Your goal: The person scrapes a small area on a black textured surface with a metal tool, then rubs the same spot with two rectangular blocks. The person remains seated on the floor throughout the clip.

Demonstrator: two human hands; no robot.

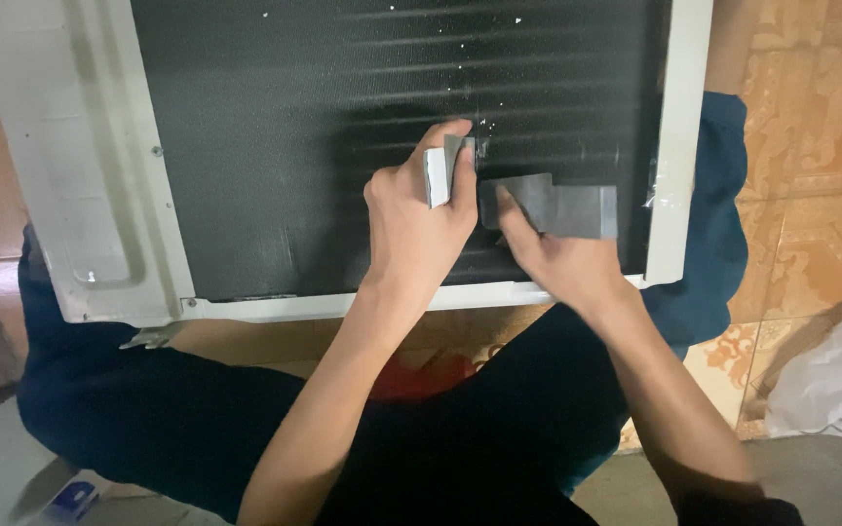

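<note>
A white-framed air conditioner unit (80, 195) lies in front of me with its black finned coil panel (324, 127) facing up. A strip of grey tape (562, 206) lies across the fins near the right side. My left hand (411, 229) grips a small roll of grey tape (440, 170) between thumb and fingers, held against the fins. My right hand (557, 258) presses its fingers on the left end of the grey strip, just right of the roll.
My legs in dark trousers (168, 419) are folded under the unit. Patterned orange floor tiles (821, 127) lie to the right, with a white plastic bag (835, 380) at lower right. A red object (421, 375) shows between my arms. White specks dot the fins.
</note>
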